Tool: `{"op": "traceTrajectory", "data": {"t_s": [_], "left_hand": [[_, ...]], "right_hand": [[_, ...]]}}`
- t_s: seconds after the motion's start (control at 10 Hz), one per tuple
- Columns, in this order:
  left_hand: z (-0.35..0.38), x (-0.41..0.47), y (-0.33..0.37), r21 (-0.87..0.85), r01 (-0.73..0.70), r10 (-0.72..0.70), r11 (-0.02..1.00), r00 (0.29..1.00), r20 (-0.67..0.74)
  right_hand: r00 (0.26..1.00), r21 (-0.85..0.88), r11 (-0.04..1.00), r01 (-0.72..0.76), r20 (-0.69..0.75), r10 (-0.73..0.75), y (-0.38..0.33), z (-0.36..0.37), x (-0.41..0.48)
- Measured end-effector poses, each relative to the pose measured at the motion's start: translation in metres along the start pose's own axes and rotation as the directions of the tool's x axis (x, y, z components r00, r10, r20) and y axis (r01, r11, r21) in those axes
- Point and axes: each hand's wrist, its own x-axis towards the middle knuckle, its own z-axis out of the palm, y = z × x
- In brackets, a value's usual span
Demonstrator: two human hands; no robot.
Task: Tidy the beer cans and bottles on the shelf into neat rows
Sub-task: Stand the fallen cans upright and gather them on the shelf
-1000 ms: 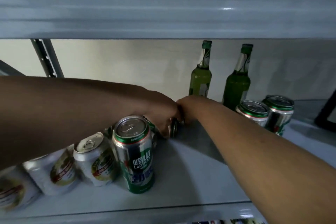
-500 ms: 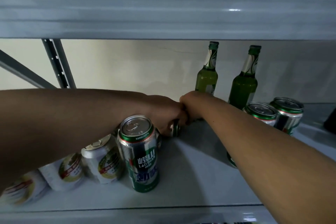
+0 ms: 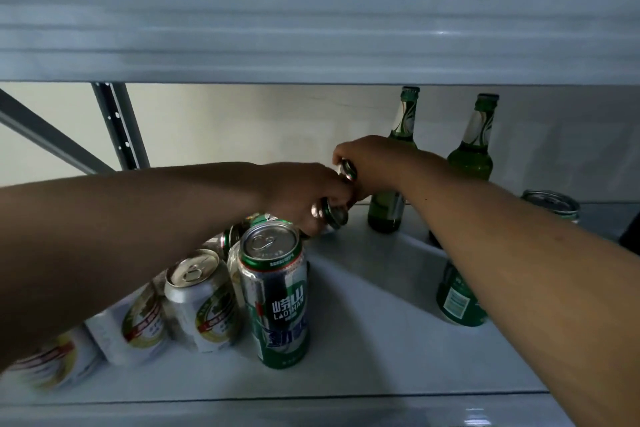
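Note:
My left hand [image 3: 304,194] reaches across the shelf and grips a green can [image 3: 334,213] by its top, tilted. Just above it, my right hand [image 3: 370,163] grips another can [image 3: 348,168], lifted off the shelf; only its rim shows. A tall green Laoshan can [image 3: 277,291] stands upright at the front. Left of it stand white and gold cans [image 3: 204,305], [image 3: 135,322]. Two green bottles [image 3: 398,163], [image 3: 476,146] stand at the back. A green can [image 3: 457,298] shows under my right forearm, and another can [image 3: 550,203] stands at the right.
The grey shelf board [image 3: 363,322] has bare surface between the front can and the bottles. The shelf above [image 3: 311,17] hangs low over the reach. A perforated upright [image 3: 119,128] and a diagonal brace [image 3: 41,135] stand at the back left.
Both hands have risen from the shelf floor, each with a can. The right hand's can is now lifted above the left's. The view has shifted slightly down and left.

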Motion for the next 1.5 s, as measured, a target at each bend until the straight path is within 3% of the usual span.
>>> {"op": "traceTrajectory", "data": {"t_s": [0.2,0.3,0.4,0.7,0.9,1.0,1.1,1.2,1.3,1.5], "left_hand": [[-0.009,-0.018,-0.019,-0.164,0.112,-0.156,0.980,0.945,-0.289],[-0.009,-0.024,-0.018,-0.237,0.166,-0.237,0.957,0.919,-0.315],[-0.003,-0.027,-0.018,-0.258,0.206,-0.284,0.944,0.905,-0.315],[-0.002,-0.035,-0.013,-0.254,0.175,-0.249,0.951,0.922,-0.298],[-0.015,-0.062,-0.010,-0.234,0.294,-0.348,0.927,0.907,-0.237],[-0.023,-0.086,-0.014,-0.208,0.394,-0.436,0.895,0.868,-0.236],[-0.028,-0.113,-0.022,-0.182,0.530,-0.558,0.828,0.810,-0.179],[-0.026,-0.139,-0.038,-0.126,0.683,-0.694,0.719,0.704,-0.149],[-0.017,-0.168,-0.069,-0.082,0.798,-0.800,0.597,0.585,-0.136],[-0.009,-0.225,-0.115,0.034,0.923,-0.921,0.384,0.386,-0.063]], "right_hand": [[1.000,-0.003,1.000,0.003,0.026,-0.003,-0.002,-0.014,0.012],[1.000,-0.027,1.000,0.006,-0.008,-0.006,-0.001,-0.011,0.023],[0.999,-0.035,0.999,0.032,-0.037,-0.033,0.005,-0.004,0.035],[0.999,-0.016,0.999,-0.035,-0.012,0.035,0.007,0.011,0.049],[1.000,-0.064,0.998,-0.021,-0.008,0.020,0.007,-0.010,0.038],[0.993,-0.031,0.999,-0.006,-0.119,0.002,-0.002,-0.032,0.031],[0.959,0.017,0.992,0.124,-0.260,-0.115,-0.026,-0.047,0.027],[0.917,0.022,0.939,0.342,-0.225,-0.329,-0.058,-0.047,0.027],[0.879,-0.008,0.885,0.465,-0.117,-0.462,-0.083,-0.039,0.034],[0.872,-0.070,0.869,0.490,0.032,-0.489,-0.110,-0.022,0.057]]}}
